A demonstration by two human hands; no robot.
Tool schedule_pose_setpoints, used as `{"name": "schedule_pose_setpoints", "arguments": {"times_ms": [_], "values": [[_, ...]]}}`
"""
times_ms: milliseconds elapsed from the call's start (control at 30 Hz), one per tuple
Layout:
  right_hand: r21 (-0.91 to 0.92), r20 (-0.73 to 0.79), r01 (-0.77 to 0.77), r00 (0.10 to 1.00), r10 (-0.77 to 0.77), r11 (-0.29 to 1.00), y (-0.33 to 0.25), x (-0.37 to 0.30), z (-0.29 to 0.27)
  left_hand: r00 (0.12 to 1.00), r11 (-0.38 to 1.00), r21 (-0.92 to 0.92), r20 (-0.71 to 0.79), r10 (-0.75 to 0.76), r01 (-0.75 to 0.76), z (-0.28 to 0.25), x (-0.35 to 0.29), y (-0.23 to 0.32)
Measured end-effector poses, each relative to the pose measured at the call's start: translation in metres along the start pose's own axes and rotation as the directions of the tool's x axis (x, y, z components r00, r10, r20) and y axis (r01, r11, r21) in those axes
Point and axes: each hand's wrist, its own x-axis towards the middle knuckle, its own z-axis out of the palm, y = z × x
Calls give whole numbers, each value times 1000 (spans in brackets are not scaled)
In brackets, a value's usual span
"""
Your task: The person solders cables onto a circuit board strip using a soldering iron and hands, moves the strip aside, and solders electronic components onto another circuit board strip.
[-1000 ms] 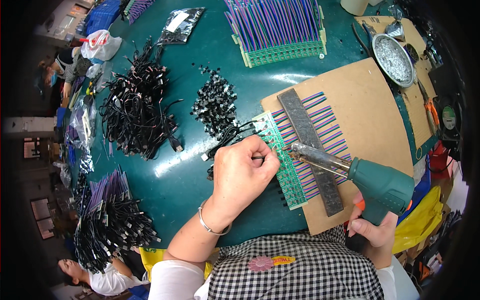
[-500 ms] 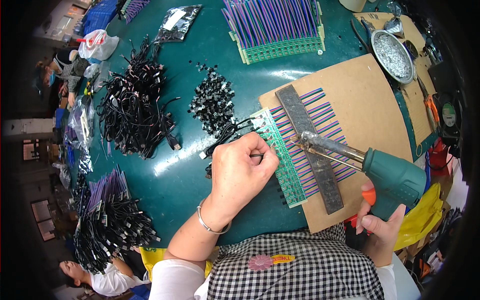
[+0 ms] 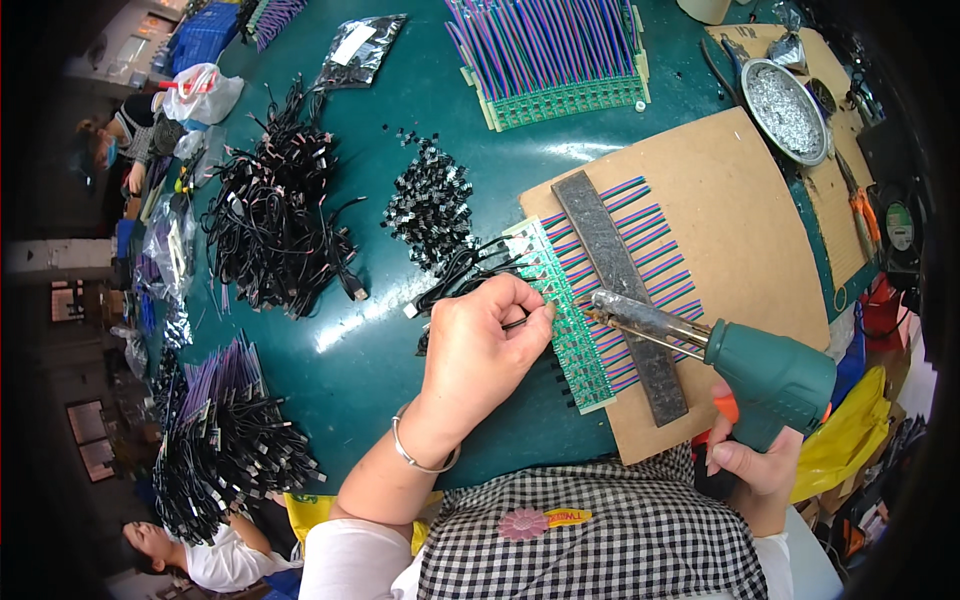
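A green circuit board strip [image 3: 577, 362] lies slanted at the cardboard's left edge, with short purple, blue and green wires [image 3: 672, 272] running off its right side. Pinched between thumb and fingers of my left hand [image 3: 478, 345] is a black cable [image 3: 514, 323], its end at the board's left part. Several black cables [image 3: 465, 270] reach the strip's upper end. My right hand [image 3: 757, 462] grips a green soldering gun [image 3: 772, 375] by its handle, a finger near the orange trigger. Its tip points at the board, close to my left fingertips; whether it touches is unclear. A dark flat bar [image 3: 622, 290] lies across the wires.
Cardboard [image 3: 740, 220] lies under the work. Further back are wired green boards [image 3: 565, 100] and a metal bowl [image 3: 785, 110] of silvery bits. On the left sit a black cable heap [image 3: 275, 210], small black connectors [image 3: 430, 200] and a USB cable bundle [image 3: 230, 440]. Other people are at left.
The soldering gun in my right hand has shifted left and slightly down, its tip lower along the board. My left hand has moved slightly, still pinching the cable.
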Motion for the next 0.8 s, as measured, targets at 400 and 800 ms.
{"name": "schedule_pose_setpoints", "arguments": {"times_ms": [400, 800], "values": [[-10, 34, -86, 996, 86, 996, -8, 1, 5, 993, 994, 54, -72, 95, -91, 7, 0, -6], [-108, 68, -91, 993, 98, 990, 5, -3, -5, 991, 992, 83, -95, 98, -90, 9, 0, -5]]}}
